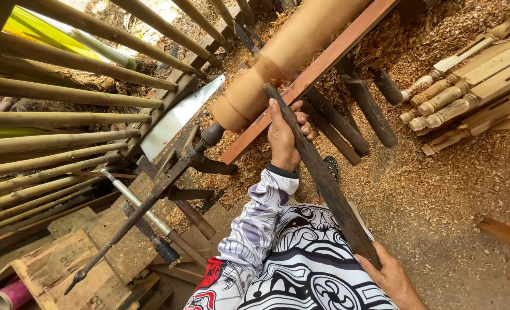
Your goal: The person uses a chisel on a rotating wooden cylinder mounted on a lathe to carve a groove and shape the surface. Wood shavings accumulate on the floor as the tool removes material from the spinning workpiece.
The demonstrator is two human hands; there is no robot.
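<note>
Head view: we grip the long dark wooden-handled turning chisel (pixel 318 172) with left hand (pixel 283 138) and right hand (pixel 390 278) both wrapped round it, its tip at frame centre on the pale round wooden spindle (pixel 266 74), rounded smooth, no beads like the finished turned wooden legs (pixel 467 86) at upper right.

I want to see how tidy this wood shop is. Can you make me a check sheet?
Surface: floor covered in wood shavings.
Job's things: round wooden piece on the lathe; long dark tool touching it, lying on the red rail.
Clutter: saw, metal rods, turned legs.
Hands: left hand grips the tool near its tip; right hand holds its end.
Cables: nothing seen.
Surroundings: bamboo poles.
</note>
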